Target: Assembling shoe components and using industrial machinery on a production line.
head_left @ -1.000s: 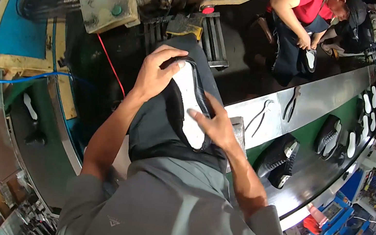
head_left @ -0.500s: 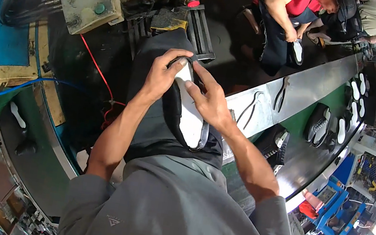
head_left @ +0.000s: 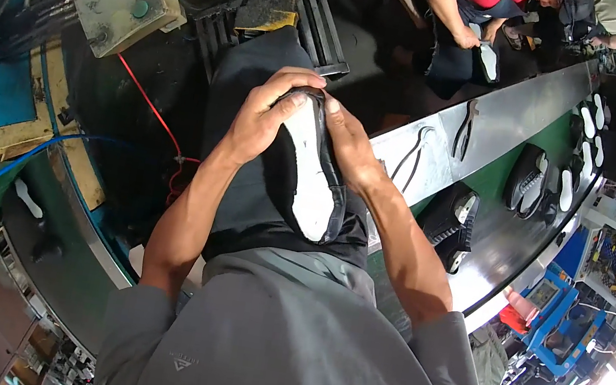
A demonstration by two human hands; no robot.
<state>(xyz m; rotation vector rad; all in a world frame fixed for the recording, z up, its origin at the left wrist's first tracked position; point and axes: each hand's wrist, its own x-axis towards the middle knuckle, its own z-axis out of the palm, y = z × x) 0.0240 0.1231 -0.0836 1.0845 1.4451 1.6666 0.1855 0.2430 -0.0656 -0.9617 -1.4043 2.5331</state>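
Note:
A black shoe upper (head_left: 311, 165) with a white bottom board lies bottom-up across my lap, its toe pointing away from me. My left hand (head_left: 262, 117) curls round the toe from the left, thumb pressed on the black edge beside the white board. On the opposite side, my right hand (head_left: 349, 144) grips the toe's right edge, with its thumb along the rim. Both sets of fingertips come close together at the toe tip. The underside of the shoe, against my dark-clothed leg, is hidden.
At my right runs a metal ledge (head_left: 513, 116) with dark, thin, sole-shaped pieces (head_left: 464, 130). Beyond it, a green conveyor (head_left: 495, 190) carries several black shoes (head_left: 526, 179). Machinery with a control box (head_left: 123, 10) stands ahead left. A co-worker (head_left: 463, 24) handles another shoe at upper right.
My right thumb has shifted from the white board to the shoe's right edge, and that hand has drawn closer to the toe. The left hand keeps its hold.

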